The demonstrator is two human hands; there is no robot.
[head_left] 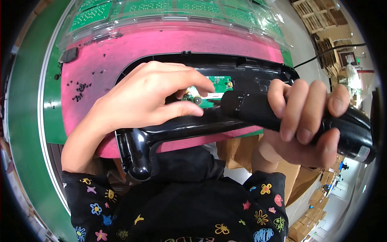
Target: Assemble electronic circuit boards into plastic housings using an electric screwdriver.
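Left hand: the left hand lies flat over the black plastic housing, thumb and forefinger drawn close together at the green circuit board, pinching or steadying something small there; what sits between the fingertips cannot be made out.
Right hand: the right hand is wrapped tight around the black electric screwdriver, all fingers closed over its barrel.
Screwdriver axis: it lies nearly level, its long axis running from about 3 o'clock to 9 o'clock, with the tip pointing toward 9 o'clock at the board.
Board: it sits in a recess of the housing, near the middle of the view, just at the 9 o'clock end of the screwdriver tip and right under the left fingertips.
Key relation: tip and left fingertips meet at the same spot on the board; the left hand is the nearer one, touching there, while the right hand stays back at 3 o'clock along the tool.
Housing: a long curved shell, lying crosswise on a pink mat.
Loose parts: small black screws are scattered on the mat at about 9 o'clock.
Background: clear trays of green boards stand at 12 o'clock.
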